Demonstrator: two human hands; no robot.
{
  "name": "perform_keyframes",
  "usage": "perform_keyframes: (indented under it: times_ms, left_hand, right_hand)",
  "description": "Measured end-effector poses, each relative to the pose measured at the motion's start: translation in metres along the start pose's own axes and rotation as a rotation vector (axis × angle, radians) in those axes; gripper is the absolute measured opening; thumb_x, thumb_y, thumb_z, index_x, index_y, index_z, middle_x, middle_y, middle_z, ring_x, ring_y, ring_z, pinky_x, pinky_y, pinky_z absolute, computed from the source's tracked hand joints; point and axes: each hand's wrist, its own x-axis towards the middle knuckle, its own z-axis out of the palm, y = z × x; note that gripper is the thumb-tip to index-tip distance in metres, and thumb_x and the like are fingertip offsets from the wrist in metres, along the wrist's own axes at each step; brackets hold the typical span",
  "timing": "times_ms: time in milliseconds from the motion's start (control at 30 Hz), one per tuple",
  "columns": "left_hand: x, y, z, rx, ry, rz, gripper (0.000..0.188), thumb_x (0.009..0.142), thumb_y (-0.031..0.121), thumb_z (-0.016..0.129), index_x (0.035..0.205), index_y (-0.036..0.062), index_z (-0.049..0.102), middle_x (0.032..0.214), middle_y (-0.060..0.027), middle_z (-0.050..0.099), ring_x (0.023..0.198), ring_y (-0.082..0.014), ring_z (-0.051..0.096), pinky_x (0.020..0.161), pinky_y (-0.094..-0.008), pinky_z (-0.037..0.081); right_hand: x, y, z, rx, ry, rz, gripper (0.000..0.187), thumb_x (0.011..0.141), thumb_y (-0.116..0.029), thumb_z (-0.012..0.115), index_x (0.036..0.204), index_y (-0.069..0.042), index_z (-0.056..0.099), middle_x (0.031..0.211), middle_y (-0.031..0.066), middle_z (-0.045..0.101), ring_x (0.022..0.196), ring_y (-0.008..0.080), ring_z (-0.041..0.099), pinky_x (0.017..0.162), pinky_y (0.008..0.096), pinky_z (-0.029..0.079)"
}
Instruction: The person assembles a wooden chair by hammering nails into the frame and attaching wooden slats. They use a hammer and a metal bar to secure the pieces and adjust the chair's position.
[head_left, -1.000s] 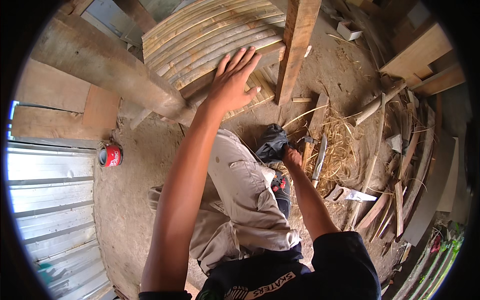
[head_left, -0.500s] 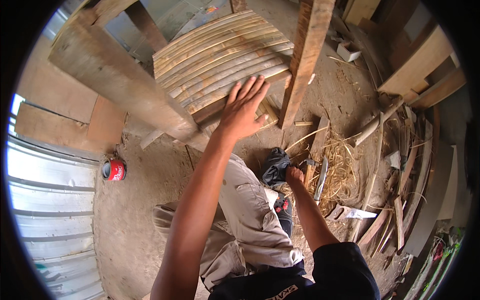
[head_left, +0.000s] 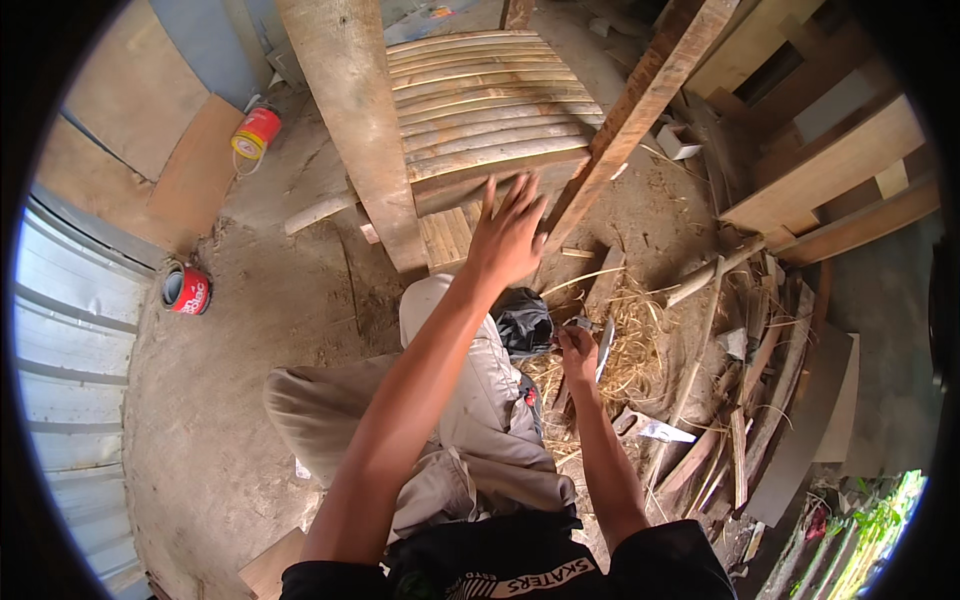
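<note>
A slatted bamboo seat (head_left: 490,100) stands ahead between wooden posts. My left hand (head_left: 505,240) is open, fingers spread, in front of the seat's front rail (head_left: 450,187); whether the fingertips touch the rail I cannot tell. Lower down, my right hand (head_left: 578,357) is closed beside a black plastic bag (head_left: 522,322) near my foot. What its fingers pinch, if anything, is too small to make out. Close to that hand lie a hammer, partly hidden, and a long knife blade (head_left: 605,348). A handsaw (head_left: 660,430) rests on the ground farther right.
Wood shavings (head_left: 635,355) cover the ground by the tools. Long wood strips and boards (head_left: 775,375) are piled on the right. A wide post (head_left: 345,120) rises left of the seat, a thinner post (head_left: 640,120) right of it. Red cans (head_left: 187,290) stand on the left.
My left hand has come off the top of the slats to the front of the rail. My right hand has drawn slightly away from the bag. The whole view has shifted.
</note>
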Motion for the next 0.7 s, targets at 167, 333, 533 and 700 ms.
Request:
perform_keyframes:
  times_ms: [167, 333, 533, 700]
  left_hand:
    - [-0.107, 0.033, 0.015, -0.235, -0.558, -0.376, 0.034, 0.091, 0.027, 0.062, 0.118, 0.0077, 0.066, 0.113, -0.0184, 0.069, 0.115, -0.0325, 0.061, 0.113, -0.0503, 0.031]
    - [-0.115, 0.049, 0.015, -0.875, -0.076, -0.433, 0.021, 0.091, 0.016, 0.065, 0.108, 0.0055, 0.071, 0.090, -0.0136, 0.073, 0.081, -0.0183, 0.071, 0.074, -0.0304, 0.053]
    - [-0.116, 0.042, -0.005, -1.428, -0.297, -0.733, 0.028, 0.097, 0.021, 0.063, 0.110, -0.0035, 0.068, 0.097, -0.0061, 0.072, 0.083, -0.0147, 0.068, 0.074, -0.0277, 0.055]
    - [-0.142, 0.044, -0.013, -1.663, -0.250, -0.769, 0.022, 0.092, 0.021, 0.070, 0.104, 0.0023, 0.071, 0.092, -0.0023, 0.071, 0.081, -0.0093, 0.064, 0.070, -0.0233, 0.051]
  right_hand:
    - [-0.038, -0.086, 0.016, 0.149, -0.023, -0.030, 0.018, 0.093, -0.013, 0.067, 0.105, -0.001, 0.062, 0.092, 0.0066, 0.068, 0.079, 0.0131, 0.065, 0.069, 0.0257, 0.053]
    - [-0.057, -0.150, 0.043, 0.345, -0.050, -0.029, 0.025, 0.092, -0.003, 0.066, 0.116, -0.002, 0.060, 0.093, 0.0057, 0.069, 0.077, 0.0116, 0.064, 0.067, 0.0242, 0.051]
    - [-0.055, -0.180, 0.064, 0.329, -0.143, -0.034, 0.022, 0.091, -0.002, 0.066, 0.110, 0.000, 0.055, 0.090, 0.0095, 0.069, 0.073, 0.0153, 0.066, 0.066, 0.0269, 0.054]
    - [-0.062, -0.168, 0.061, 0.269, -0.216, 0.083, 0.024, 0.091, -0.005, 0.068, 0.108, 0.003, 0.053, 0.088, 0.0127, 0.070, 0.072, 0.0165, 0.067, 0.066, 0.0287, 0.055]
